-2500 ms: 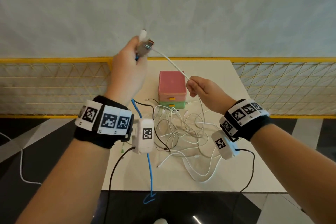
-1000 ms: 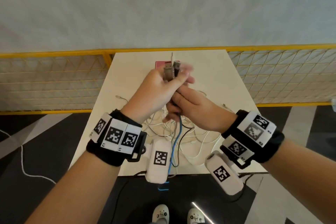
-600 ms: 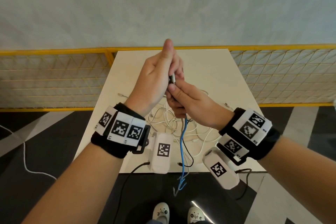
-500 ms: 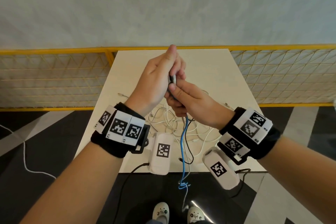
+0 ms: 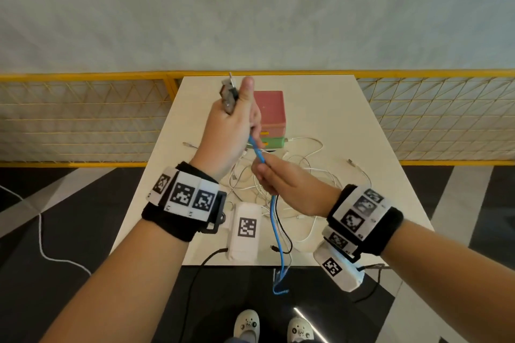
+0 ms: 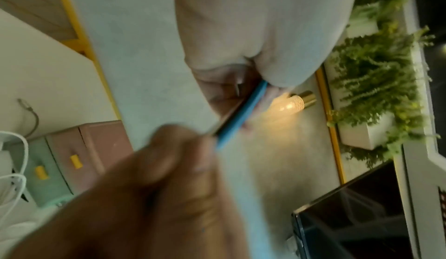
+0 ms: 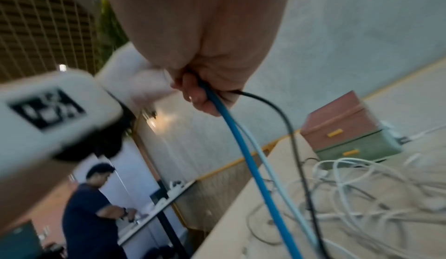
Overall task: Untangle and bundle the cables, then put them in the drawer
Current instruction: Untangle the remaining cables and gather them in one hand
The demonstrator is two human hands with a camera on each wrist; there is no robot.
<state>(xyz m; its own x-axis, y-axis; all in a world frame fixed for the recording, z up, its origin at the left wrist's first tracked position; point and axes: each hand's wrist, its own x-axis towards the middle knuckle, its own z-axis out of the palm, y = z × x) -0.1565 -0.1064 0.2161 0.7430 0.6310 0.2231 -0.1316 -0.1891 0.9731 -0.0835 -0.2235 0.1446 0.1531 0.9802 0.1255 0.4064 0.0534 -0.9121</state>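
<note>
My left hand [image 5: 237, 117] is raised over the table and grips a bunch of cable plugs [image 5: 229, 92], thumb pointing up. A blue cable [image 5: 257, 154] runs taut from it down to my right hand [image 5: 267, 172], which grips the blue cable [image 7: 241, 148] together with a thin black cable [image 7: 288, 127]. Below the right hand the blue cable hangs past the table's near edge. A tangle of white cables [image 5: 301, 175] lies on the table [image 5: 348, 108]. The small drawer box [image 5: 270, 111], pink over green with yellow handles, stands behind the hands with both drawers shut.
A yellow mesh railing [image 5: 83, 120] runs behind and beside the table. A white cable [image 5: 41, 242] lies on the dark floor at the left. My shoes [image 5: 248, 326] show below the table's near edge. Another person [image 7: 91, 206] works at a far table.
The hands were pressed together; now the left hand has lifted up and left with the plugs, and the right hand has slid down the blue cable, which stretches between them.
</note>
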